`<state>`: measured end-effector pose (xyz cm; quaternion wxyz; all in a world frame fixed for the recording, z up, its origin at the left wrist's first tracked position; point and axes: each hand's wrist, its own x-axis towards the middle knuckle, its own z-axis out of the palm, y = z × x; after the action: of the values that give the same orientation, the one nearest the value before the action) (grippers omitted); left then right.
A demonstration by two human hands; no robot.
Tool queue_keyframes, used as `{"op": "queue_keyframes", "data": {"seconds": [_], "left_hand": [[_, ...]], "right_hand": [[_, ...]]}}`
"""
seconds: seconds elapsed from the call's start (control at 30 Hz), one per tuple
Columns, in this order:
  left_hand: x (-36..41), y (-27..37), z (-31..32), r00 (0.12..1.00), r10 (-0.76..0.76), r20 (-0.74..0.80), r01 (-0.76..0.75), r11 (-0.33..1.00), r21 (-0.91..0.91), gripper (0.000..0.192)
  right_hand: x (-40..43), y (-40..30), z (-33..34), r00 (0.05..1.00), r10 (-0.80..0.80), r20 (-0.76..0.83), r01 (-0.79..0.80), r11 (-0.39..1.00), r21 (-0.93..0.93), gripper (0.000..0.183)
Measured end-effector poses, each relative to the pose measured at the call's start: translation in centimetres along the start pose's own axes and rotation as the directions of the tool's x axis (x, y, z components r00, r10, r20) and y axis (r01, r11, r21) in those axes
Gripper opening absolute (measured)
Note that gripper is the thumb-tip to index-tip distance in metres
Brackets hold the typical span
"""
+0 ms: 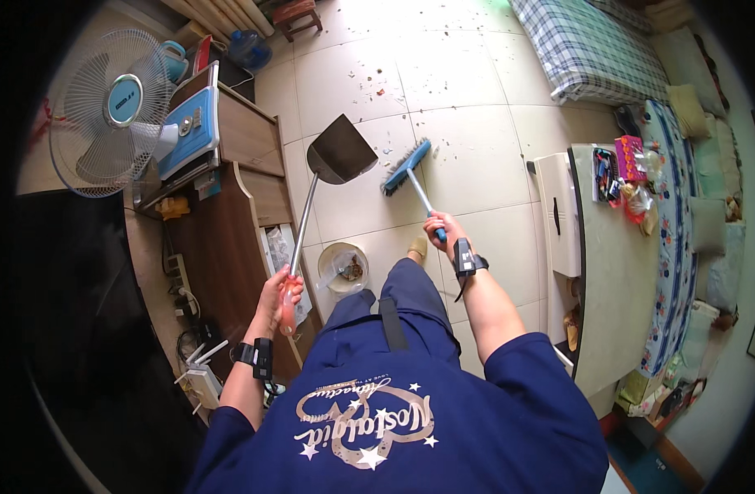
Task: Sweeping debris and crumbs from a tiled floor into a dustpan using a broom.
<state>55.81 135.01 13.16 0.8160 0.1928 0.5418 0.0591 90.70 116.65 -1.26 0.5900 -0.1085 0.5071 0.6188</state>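
Observation:
My left hand [280,295] grips the reddish handle of a long-handled metal dustpan [343,150], whose dark pan is out ahead over the floor. In my right hand [446,230] is the handle of a blue broom [406,167] with dark bristles. The broom head lies to the right of the pan, a gap between them. Small bits of debris [387,150] lie between pan and broom. More scraps, among them a reddish piece [380,92], are scattered over the tiles [470,142] farther ahead.
A lined waste bin [342,267] with rubbish in it stands by my feet. On the left are a wooden cabinet [251,133] and an electric fan [124,102]. To the right stands a table [618,278]; a bed with a checked cover [590,49] is beyond, a small stool [296,15] far ahead.

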Motion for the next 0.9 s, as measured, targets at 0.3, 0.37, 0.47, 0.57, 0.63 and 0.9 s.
{"op": "queue_keyframes", "data": {"seconds": [0.3,0.37,0.47,0.57,0.63,0.9], "left_hand": [[-1.8,0.2,4.4,0.990,0.099,-0.099,-0.111,0.987,-0.118,0.026],[-1.9,0.4,5.0,0.987,0.115,-0.109,-0.129,0.982,-0.140,0.026],[-1.7,1.0,5.9,0.982,0.147,-0.120,-0.165,0.973,-0.161,0.026],[-1.3,1.7,6.0,0.976,0.171,-0.136,-0.194,0.965,-0.176,0.026],[-1.2,2.0,5.7,0.977,0.175,-0.123,-0.198,0.959,-0.205,0.026],[1.0,4.8,3.5,0.979,0.171,-0.114,-0.194,0.952,-0.235,0.021]], "right_hand": [[-3.1,2.2,-2.7,0.988,-0.109,-0.110,0.025,0.812,-0.583,0.017],[-2.8,2.6,-1.6,0.984,-0.096,-0.152,-0.050,0.670,-0.741,0.026],[-0.6,-0.1,0.5,0.980,0.003,-0.200,-0.165,0.577,-0.800,0.028],[1.8,-3.7,1.7,0.966,-0.002,-0.257,-0.210,0.570,-0.794,0.020],[1.6,-6.5,4.0,0.957,-0.003,-0.290,-0.231,0.596,-0.769,0.009],[2.0,-7.7,11.2,0.957,-0.168,-0.236,-0.076,0.642,-0.763,0.009]]}}
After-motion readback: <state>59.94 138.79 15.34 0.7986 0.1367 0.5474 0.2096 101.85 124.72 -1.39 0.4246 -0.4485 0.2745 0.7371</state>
